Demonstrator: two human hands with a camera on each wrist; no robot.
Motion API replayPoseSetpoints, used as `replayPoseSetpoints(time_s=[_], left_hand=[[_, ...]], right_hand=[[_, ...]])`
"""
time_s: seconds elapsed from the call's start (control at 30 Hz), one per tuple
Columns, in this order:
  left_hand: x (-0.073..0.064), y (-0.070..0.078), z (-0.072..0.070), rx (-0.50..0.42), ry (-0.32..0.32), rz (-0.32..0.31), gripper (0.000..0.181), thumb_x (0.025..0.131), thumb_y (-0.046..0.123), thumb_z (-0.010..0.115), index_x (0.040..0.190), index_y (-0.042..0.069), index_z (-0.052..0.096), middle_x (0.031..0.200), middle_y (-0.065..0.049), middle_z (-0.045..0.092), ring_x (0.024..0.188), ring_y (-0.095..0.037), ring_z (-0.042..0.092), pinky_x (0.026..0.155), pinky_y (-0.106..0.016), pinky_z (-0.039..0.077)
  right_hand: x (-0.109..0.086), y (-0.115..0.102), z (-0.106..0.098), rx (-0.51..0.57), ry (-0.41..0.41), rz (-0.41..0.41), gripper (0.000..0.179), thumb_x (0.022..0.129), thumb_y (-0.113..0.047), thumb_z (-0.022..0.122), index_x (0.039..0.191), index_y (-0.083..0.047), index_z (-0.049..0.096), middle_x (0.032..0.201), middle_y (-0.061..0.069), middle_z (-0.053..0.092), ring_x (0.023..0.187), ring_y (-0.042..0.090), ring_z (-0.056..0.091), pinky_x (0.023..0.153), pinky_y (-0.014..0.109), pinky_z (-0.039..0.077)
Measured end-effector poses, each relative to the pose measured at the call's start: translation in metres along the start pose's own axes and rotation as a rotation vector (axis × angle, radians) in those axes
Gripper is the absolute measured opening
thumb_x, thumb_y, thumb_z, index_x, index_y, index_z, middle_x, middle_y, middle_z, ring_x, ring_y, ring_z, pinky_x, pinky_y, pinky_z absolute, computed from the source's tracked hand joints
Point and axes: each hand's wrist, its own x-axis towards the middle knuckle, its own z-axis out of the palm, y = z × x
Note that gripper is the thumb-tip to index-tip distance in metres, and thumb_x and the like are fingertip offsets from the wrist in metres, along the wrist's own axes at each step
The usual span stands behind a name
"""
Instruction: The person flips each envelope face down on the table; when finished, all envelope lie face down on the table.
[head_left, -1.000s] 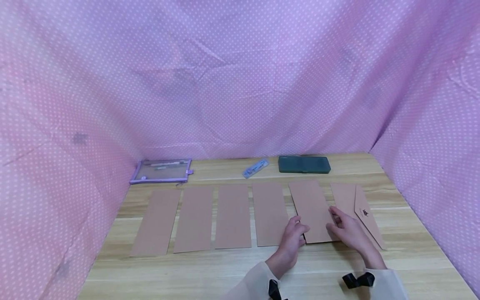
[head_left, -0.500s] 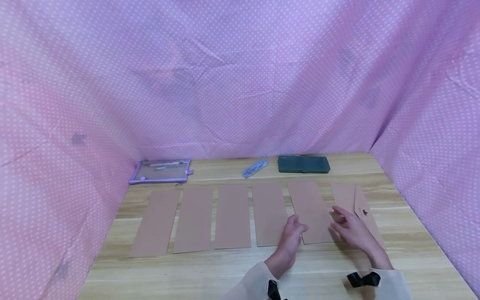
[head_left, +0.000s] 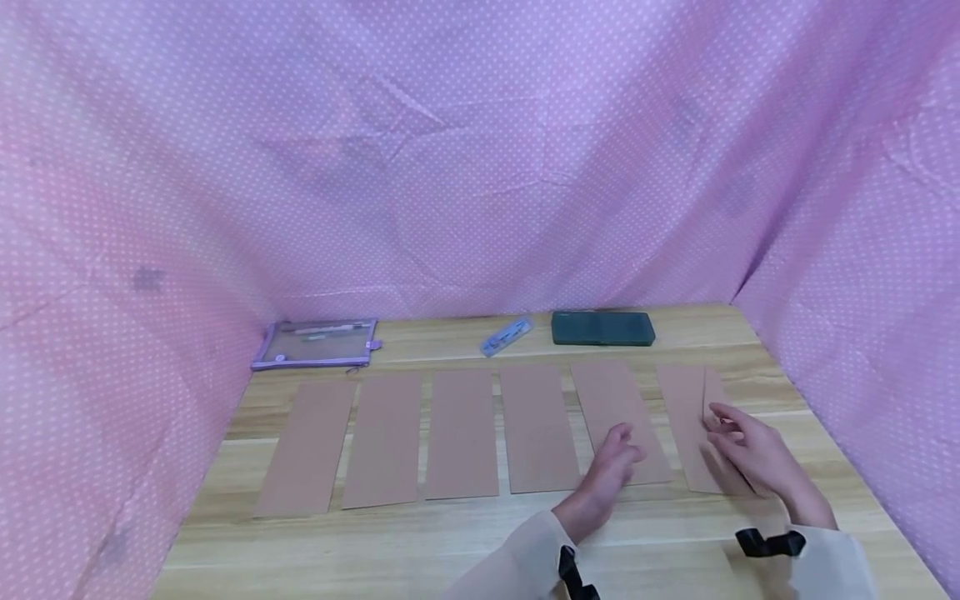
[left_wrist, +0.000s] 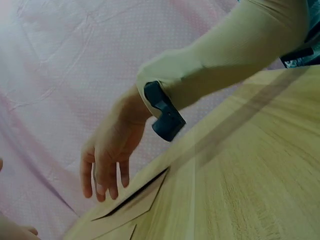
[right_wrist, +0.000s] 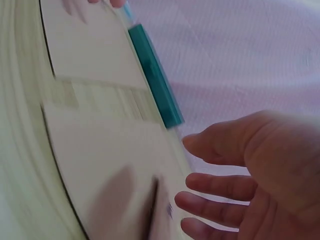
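Note:
Six flat kraft-paper envelopes lie side by side in a row. My left hand [head_left: 609, 471] hovers over the lower part of the fifth envelope [head_left: 611, 396], its fingers loose and holding nothing. Above the rightmost envelope [head_left: 681, 404] is my right hand [head_left: 757, 450], fingers apart near the pointed flap, which faces up along its right side. From the right wrist view, the right hand's fingers [right_wrist: 215, 200] stay spread beside that flap [right_wrist: 162, 215], with nothing gripped. The left wrist view shows the right hand [left_wrist: 112, 150] with fingers hanging downward over the envelope. In the head view it hides the flap's printed mark.
Behind the row lie a purple-edged clear zip pouch [head_left: 318, 343] with pens, a small blue packet [head_left: 506, 337] and a dark green case [head_left: 603, 328]. A pink dotted cloth [head_left: 480, 167] hangs around the wooden table [head_left: 375, 550].
My right hand has left the fifth envelope and moved right, over the flap of the last one. The left hand has shifted slightly right, away from the fifth envelope's left edge.

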Motion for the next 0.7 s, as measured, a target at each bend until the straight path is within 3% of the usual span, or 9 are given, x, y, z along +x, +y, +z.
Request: replayPoseSetpoints(time_s=[0.13,0.23,0.37,0.57,0.7], left_hand=[[0.006,-0.004,0.005,0.035,-0.076,0.008,0.061,0.092,0.019,0.052,0.15,0.007,0.037,0.16,-0.017,0.033,0.139,-0.033,0.043,0.109,-0.047,0.041],[0.01,-0.004,0.013,0.038,-0.101,0.011,0.061,0.092,0.02,0.053,0.15,0.007,0.038,0.16,-0.015,0.034,0.145,-0.034,0.038,0.112,-0.05,0.04],[0.016,-0.004,0.023,0.023,-0.112,0.009,0.057,0.092,0.017,0.054,0.147,0.007,0.041,0.16,-0.016,0.035,0.147,-0.035,0.036,0.111,-0.048,0.04],[0.026,-0.009,0.034,0.025,-0.107,0.007,0.055,0.092,0.015,0.053,0.145,0.007,0.043,0.158,-0.016,0.037,0.135,-0.027,0.045,0.102,-0.037,0.042],[0.029,-0.012,0.038,0.024,-0.088,-0.006,0.054,0.092,0.016,0.054,0.145,0.009,0.045,0.157,-0.014,0.039,0.136,-0.026,0.046,0.104,-0.042,0.044]], right_hand=[[0.0,0.012,-0.008,-0.031,0.024,-0.008,0.044,0.094,-0.012,0.063,0.133,0.009,0.055,0.12,0.035,0.065,0.095,0.043,0.069,0.071,0.029,0.055],[0.002,0.021,-0.011,-0.035,0.028,-0.01,0.044,0.096,-0.014,0.061,0.132,0.01,0.054,0.125,0.04,0.06,0.101,0.052,0.064,0.078,0.048,0.057],[0.003,0.033,-0.013,-0.007,-0.007,0.019,0.05,0.099,-0.019,0.06,0.136,0.011,0.049,0.133,0.044,0.05,0.116,0.064,0.048,0.089,0.07,0.042],[0.002,0.047,-0.014,0.047,-0.033,0.007,0.059,0.098,-0.021,0.062,0.142,0.012,0.04,0.141,0.044,0.041,0.122,0.065,0.04,0.099,0.074,0.03],[0.003,0.054,-0.013,0.089,-0.068,0.012,0.067,0.097,-0.022,0.064,0.146,0.012,0.035,0.144,0.046,0.035,0.126,0.068,0.035,0.103,0.076,0.024]])
